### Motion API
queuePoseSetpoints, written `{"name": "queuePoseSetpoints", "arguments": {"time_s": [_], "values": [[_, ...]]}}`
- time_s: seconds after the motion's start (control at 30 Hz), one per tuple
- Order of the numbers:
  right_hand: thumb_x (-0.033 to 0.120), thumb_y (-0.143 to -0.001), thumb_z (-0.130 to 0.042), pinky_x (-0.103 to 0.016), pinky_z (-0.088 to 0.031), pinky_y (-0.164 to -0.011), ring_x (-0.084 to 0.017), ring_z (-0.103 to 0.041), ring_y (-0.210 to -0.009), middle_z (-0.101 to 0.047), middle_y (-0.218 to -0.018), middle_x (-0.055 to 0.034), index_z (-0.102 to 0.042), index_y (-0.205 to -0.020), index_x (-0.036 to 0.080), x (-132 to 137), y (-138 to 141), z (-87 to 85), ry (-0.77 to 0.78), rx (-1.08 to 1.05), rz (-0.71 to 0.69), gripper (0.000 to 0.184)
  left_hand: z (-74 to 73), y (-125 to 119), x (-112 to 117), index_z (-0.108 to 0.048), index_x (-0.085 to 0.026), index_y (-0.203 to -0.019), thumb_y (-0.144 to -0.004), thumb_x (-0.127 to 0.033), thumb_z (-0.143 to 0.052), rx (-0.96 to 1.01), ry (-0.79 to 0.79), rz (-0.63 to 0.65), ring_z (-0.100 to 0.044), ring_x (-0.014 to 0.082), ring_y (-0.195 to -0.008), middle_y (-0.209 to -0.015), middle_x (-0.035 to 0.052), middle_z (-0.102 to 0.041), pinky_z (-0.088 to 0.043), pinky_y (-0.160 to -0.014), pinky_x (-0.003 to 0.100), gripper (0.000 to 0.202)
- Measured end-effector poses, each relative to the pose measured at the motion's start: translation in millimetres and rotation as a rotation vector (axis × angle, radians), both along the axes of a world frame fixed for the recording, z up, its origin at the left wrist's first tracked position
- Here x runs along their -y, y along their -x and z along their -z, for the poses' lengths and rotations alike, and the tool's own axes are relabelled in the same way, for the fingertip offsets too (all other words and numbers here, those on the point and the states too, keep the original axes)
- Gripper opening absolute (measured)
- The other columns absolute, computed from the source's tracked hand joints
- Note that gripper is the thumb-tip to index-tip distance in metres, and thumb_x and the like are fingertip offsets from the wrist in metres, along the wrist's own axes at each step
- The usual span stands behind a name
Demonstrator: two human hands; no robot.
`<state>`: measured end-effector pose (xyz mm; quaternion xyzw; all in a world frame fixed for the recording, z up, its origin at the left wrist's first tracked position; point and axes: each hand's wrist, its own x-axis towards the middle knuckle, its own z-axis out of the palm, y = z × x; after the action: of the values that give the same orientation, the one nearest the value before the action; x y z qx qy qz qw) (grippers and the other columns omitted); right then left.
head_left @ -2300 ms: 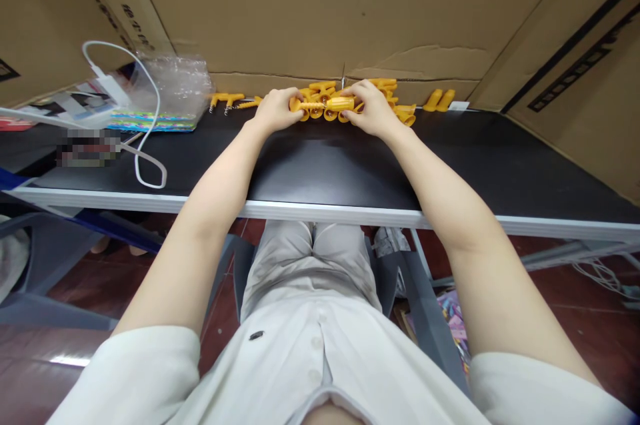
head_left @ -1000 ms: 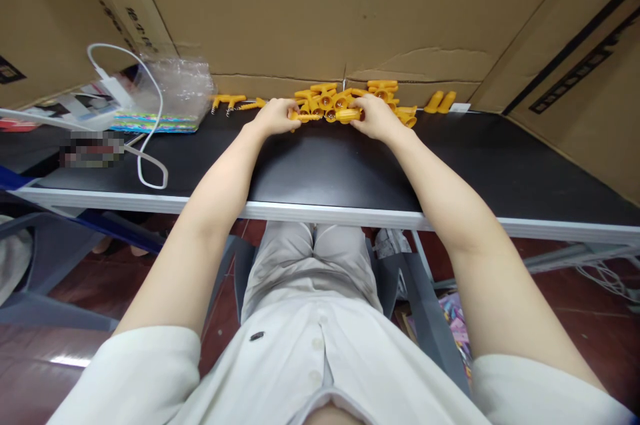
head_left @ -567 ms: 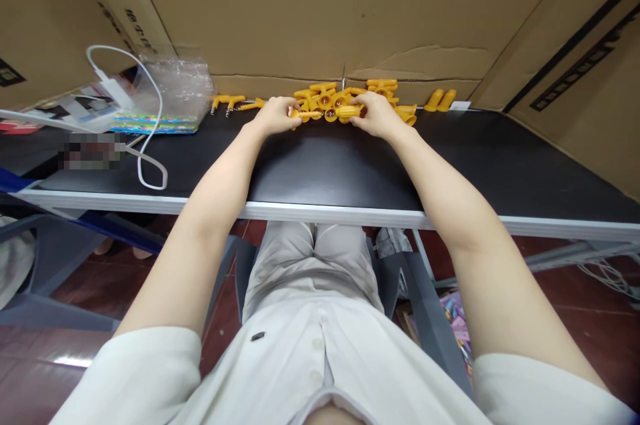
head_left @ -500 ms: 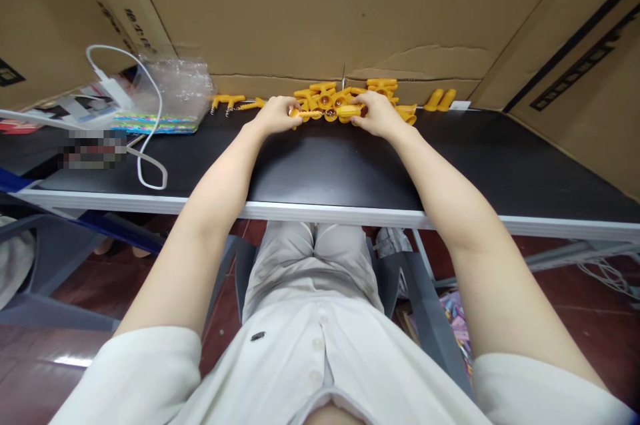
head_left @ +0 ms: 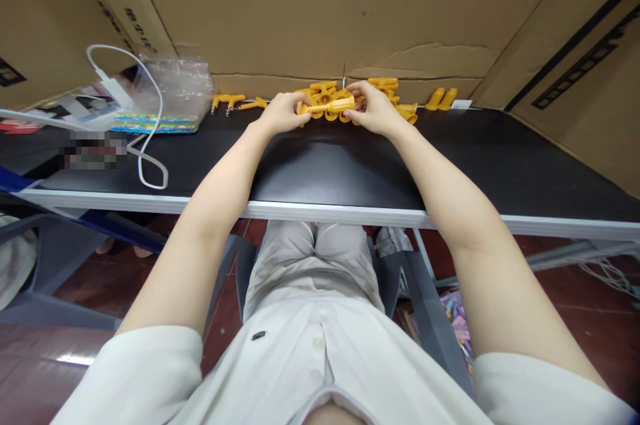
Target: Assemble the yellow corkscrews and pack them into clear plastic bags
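Both my hands meet at the far middle of the black table (head_left: 320, 165). My left hand (head_left: 281, 113) pinches the thin ridged end of an orange plastic piece (head_left: 331, 105). My right hand (head_left: 374, 109) grips its thicker sleeve end. The piece is held level, just above the table. Behind it lies a pile of several similar orange parts (head_left: 385, 86) against the cardboard wall. Two orange T-shaped pieces (head_left: 227, 100) lie to the left and two orange caps (head_left: 440, 99) to the right.
A clear plastic bag (head_left: 175, 88) on a colourful packet, a white charger and cable (head_left: 143, 145) and papers sit at the table's left. Cardboard sheets (head_left: 320, 5) wall the back and sides. My lap and a grey chair are below the table's white front edge (head_left: 325, 213).
My hands have lifted the orange piece slightly up and away from the table surface. The thin end now sits closer into the sleeve than before.
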<state>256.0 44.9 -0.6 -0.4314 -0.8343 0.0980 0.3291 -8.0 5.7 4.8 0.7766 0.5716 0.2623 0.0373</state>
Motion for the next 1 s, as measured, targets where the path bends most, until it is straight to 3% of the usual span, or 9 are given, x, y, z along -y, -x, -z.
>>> {"name": "queuePoseSetpoints", "arguments": {"time_s": [0.1,0.23,0.4,0.5,0.6,0.77,0.87,1.0], "values": [[0.062,-0.089,-0.09,-0.053,-0.067,-0.099,-0.03,-0.078,-0.105,-0.073,-0.133,-0.0141,-0.068,-0.14,0.025,-2,-1,-2.1,0.057,-0.103,-0.039,0.067,2.5,4,-4,-0.077,-0.017,-0.13,-0.091,-0.034,-0.065,0.023,-0.009,-0.012,-0.069,0.0297,-0.11,-0.105,0.0086,-0.075,-0.052,-0.111,0.043,0.044],[0.074,-0.082,-0.092,-0.055,-0.068,-0.095,-0.032,-0.08,-0.102,-0.077,-0.112,-0.0121,-0.072,-0.122,0.024,-8,-5,-0.3,0.104,-0.211,-0.093,0.067,2.6,5,-5,-0.076,-0.019,-0.131,-0.091,-0.032,-0.065,0.04,-0.019,-0.022,-0.07,0.0303,-0.113,-0.109,0.0084,-0.076,-0.052,-0.111,0.043,0.044],[0.1,-0.085,-0.068,-0.057,-0.07,-0.084,-0.034,-0.08,-0.088,-0.074,-0.086,-0.0113,-0.07,-0.103,0.023,-11,-7,5.1,0.228,-0.271,-0.045,0.078,-1.2,-1,2,-0.077,-0.017,-0.13,-0.092,-0.029,-0.064,0.032,-0.044,-0.025,-0.071,0.0288,-0.108,-0.106,0.0086,-0.077,-0.054,-0.107,0.042,0.042],[0.105,-0.084,-0.06,-0.054,-0.07,-0.079,-0.032,-0.08,-0.081,-0.074,-0.082,-0.0106,-0.068,-0.1,0.024,-11,-7,5.3,0.29,-0.318,-0.072,0.083,-1.1,-3,2,-0.077,-0.016,-0.13,-0.092,-0.029,-0.064,0.04,-0.054,-0.034,-0.071,0.0285,-0.109,-0.108,0.0091,-0.078,-0.053,-0.108,0.041,0.042],[0.099,-0.087,-0.065,-0.053,-0.07,-0.082,-0.031,-0.081,-0.081,-0.077,-0.091,-0.0108,-0.069,-0.108,0.024,-11,-9,3.2,0.331,-0.329,-0.061,0.078,0.8,-1,-3,-0.077,-0.016,-0.13,-0.092,-0.03,-0.064,0.049,-0.056,-0.039,-0.071,0.0295,-0.114,-0.113,0.0099,-0.078,-0.052,-0.111,0.041,0.043],[0.067,-0.093,-0.087,-0.049,-0.069,-0.082,-0.027,-0.081,-0.08,-0.08,-0.104,-0.0089,-0.066,-0.137,0.023,-8,-12,-0.4,0.366,-0.351,-0.088,0.065,3.5,4,-9,-0.077,-0.017,-0.13,-0.091,-0.03,-0.064,0.046,-0.049,-0.054,-0.07,0.0311,-0.118,-0.115,0.0101,-0.078,-0.05,-0.113,0.042,0.043],[0.059,-0.094,-0.09,-0.041,-0.067,-0.075,-0.022,-0.078,-0.075,-0.08,-0.098,-0.0074,-0.068,-0.131,0.022,-3,-9,-2.5,0.378,-0.382,-0.084,0.057,4.8,5,-10,-0.077,-0.016,-0.128,-0.09,-0.029,-0.065,0.055,-0.073,-0.038,-0.071,0.03,-0.113,-0.111,0.0098,-0.077,-0.052,-0.11,0.042,0.043],[0.068,-0.1,-0.081,-0.026,-0.061,-0.063,-0.015,-0.071,-0.061,-0.072,-0.079,-0.0036,-0.067,-0.107,0.02,7,-3,-7.4,0.517,-0.472,-0.052,0.051,7.6,5,-12,-0.078,-0.017,-0.124,-0.087,-0.027,-0.067,0.1,-0.118,-0.004,-0.071,0.0278,-0.106,-0.1,0.0068,-0.075,-0.052,-0.107,0.04,0.039]]}}
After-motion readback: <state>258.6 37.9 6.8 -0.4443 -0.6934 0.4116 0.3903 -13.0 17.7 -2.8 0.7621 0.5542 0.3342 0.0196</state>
